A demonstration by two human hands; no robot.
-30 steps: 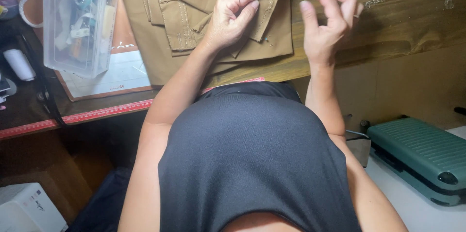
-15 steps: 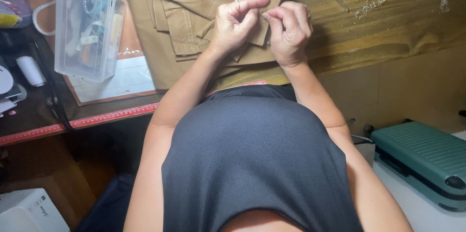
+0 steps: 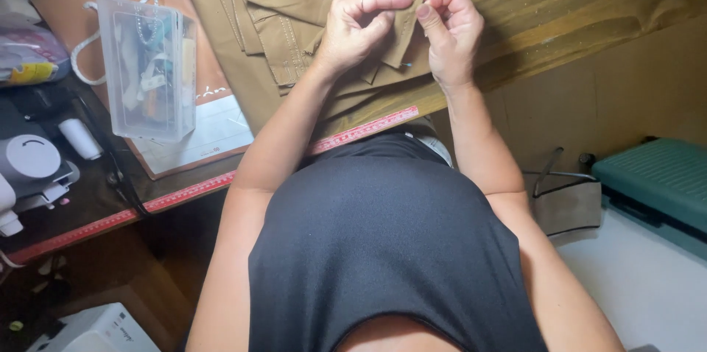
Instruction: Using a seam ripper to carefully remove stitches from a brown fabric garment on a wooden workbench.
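I see warm, fairly dim indoor light from above; the desk (image 3: 515,65) is evenly lit, while the floor under it falls into deep shadow. Slight wide-angle bending at the edges, focus mostly sharp.

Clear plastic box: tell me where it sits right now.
In the head view the clear plastic box stands on the left of the table, on a brown paper bag, left of the khaki garment and the left hand.
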